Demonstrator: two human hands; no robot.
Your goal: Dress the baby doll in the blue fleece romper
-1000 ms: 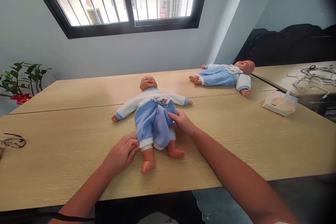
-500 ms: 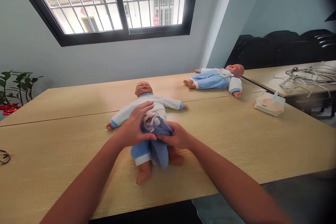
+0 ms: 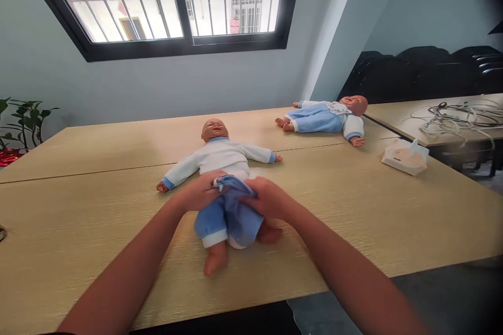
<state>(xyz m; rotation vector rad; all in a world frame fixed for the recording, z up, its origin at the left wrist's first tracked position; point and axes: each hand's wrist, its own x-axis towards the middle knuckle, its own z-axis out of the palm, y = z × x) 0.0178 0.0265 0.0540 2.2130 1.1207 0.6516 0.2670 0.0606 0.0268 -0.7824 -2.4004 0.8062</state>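
A baby doll (image 3: 215, 130) lies on its back on the table, head away from me and arms spread. It wears a white shirt (image 3: 226, 157) with blue collar and cuffs. Light-blue overalls (image 3: 240, 217) are pulled down off its chest and bunched over its hips; one leg is in a trouser leg, the other foot shows bare at the right. My left hand (image 3: 202, 190) grips the overalls' upper edge at the left. Across from it, my right hand (image 3: 269, 198) pinches the same cloth at the right. Some fingertips are hidden in the folds.
A second doll (image 3: 324, 116) in blue and white lies at the back right of the wooden table (image 3: 98, 214). Nearer on the right is a tissue pack (image 3: 404, 159). Tangled cables (image 3: 459, 120) lie on another table. A potted plant (image 3: 27, 118) stands at the far left.
The bib of the overalls has been drawn down from the doll's belly towards its legs, uncovering more white shirt. My left hand has moved down from the chest and closed on the cloth.
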